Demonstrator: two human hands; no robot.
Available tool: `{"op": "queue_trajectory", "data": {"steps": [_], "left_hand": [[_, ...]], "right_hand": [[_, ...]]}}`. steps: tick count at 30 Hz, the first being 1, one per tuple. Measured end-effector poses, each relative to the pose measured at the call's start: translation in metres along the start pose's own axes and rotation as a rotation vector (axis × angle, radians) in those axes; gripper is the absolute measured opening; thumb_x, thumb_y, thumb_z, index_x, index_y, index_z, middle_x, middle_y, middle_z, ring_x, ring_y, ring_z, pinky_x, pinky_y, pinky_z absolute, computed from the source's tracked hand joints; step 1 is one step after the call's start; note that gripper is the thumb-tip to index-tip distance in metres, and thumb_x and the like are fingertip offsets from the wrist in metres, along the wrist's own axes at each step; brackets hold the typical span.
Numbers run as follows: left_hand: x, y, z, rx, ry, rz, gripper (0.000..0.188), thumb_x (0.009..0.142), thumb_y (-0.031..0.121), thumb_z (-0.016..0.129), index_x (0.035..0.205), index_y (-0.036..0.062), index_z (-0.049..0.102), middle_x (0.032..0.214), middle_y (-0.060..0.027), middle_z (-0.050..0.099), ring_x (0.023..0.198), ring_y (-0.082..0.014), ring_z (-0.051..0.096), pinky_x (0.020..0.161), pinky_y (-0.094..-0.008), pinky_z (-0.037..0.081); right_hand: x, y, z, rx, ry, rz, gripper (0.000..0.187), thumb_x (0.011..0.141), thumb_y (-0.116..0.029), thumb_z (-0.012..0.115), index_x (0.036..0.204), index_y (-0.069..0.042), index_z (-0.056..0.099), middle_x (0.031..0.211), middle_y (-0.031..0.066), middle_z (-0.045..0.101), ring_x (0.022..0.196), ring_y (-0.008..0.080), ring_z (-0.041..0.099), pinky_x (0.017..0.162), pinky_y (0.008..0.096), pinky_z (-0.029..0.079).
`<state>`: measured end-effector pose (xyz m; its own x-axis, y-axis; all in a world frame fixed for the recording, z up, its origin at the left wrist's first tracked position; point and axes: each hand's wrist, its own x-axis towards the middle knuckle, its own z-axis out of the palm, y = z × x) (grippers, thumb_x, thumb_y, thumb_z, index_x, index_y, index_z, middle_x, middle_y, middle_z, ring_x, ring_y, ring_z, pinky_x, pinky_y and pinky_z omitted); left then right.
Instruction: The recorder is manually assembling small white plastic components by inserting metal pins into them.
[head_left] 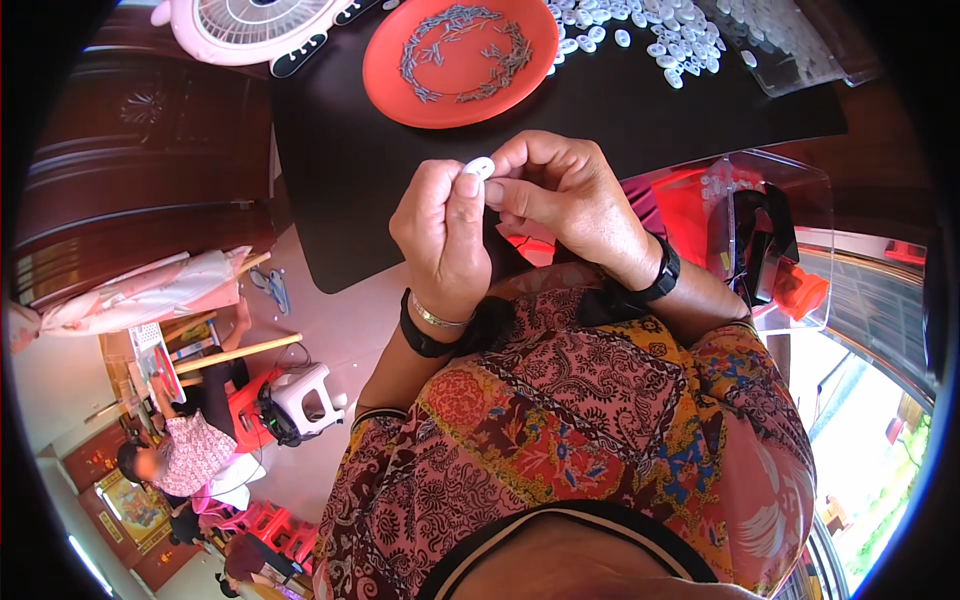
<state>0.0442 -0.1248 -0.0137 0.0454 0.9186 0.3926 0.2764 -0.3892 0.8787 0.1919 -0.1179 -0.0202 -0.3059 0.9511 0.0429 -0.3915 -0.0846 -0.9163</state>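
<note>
Left hand (445, 235): thumb and finger pinch a white oval piece (482, 166) over the black table (340, 200), seemingly steadying it.
Right hand (580, 200): fingertips drawn together beside the piece; whether they grip anything, cannot tell.
Red plate (383, 62): grey slivers (513, 66), apparently corralled within reach.
White pieces (685, 45): strewn right of the plate, probably for easy picking.

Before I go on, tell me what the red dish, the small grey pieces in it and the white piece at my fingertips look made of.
Red dish: probably plastic, smooth and evenly coloured with a soft sheen.
Grey pieces: possibly metal, given their slim shape and dull grey tone, but too small to be sure.
White piece: likely plastic, smooth, opaque and slightly glossy.
</note>
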Motion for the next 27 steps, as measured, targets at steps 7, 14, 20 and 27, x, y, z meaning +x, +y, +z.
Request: {"op": "queue_trajectory", "data": {"steps": [7,14,20,27], "left_hand": [[0.0,-0.001,0.0,0.116,0.037,0.15,0.02,0.093,0.014,0.049,0.083,-0.0022,0.054,0.067,-0.0021,0.05,0.061,-0.0078,0.043,0.055,-0.0232,0.036],[0.014,-0.001,-0.014,-0.434,0.083,-0.195,0.021,0.092,0.017,0.047,0.082,-0.0007,0.052,0.063,-0.0012,0.047,0.054,-0.0091,0.044,0.052,-0.0226,0.035],[0.015,-0.009,-0.02,-0.529,0.035,-0.282,0.022,0.092,0.018,0.046,0.08,0.0015,0.051,0.061,-0.0011,0.046,0.053,-0.009,0.045,0.051,-0.0218,0.034],[0.046,0.006,-0.041,-0.437,-0.098,-0.251,0.022,0.094,0.02,0.042,0.08,0.0033,0.048,0.065,-0.0027,0.044,0.057,-0.0112,0.044,0.052,-0.0232,0.033]], "right_hand": [[0.001,-0.002,0.001,0.076,-0.05,0.094,0.01,0.085,-0.006,0.063,0.089,0.002,0.061,0.075,0.001,0.062,0.06,0.0045,0.054,0.053,0.019,0.044],[0.0,-0.017,0.001,-0.19,-0.015,-0.111,0.007,0.083,-0.004,0.065,0.085,0.002,0.062,0.075,0.0002,0.062,0.069,0.0046,0.055,0.061,0.0212,0.046],[0.03,-0.054,-0.01,-0.834,0.194,-0.578,0.005,0.081,-0.006,0.064,0.084,-0.001,0.063,0.065,0.0086,0.062,0.058,0.0174,0.063,0.054,0.0268,0.048],[0.099,-0.08,-0.027,-1.257,-0.022,-0.559,0.011,0.085,-0.01,0.062,0.089,0.0,0.063,0.071,0.0096,0.064,0.064,0.016,0.062,0.06,0.0283,0.048]]}}
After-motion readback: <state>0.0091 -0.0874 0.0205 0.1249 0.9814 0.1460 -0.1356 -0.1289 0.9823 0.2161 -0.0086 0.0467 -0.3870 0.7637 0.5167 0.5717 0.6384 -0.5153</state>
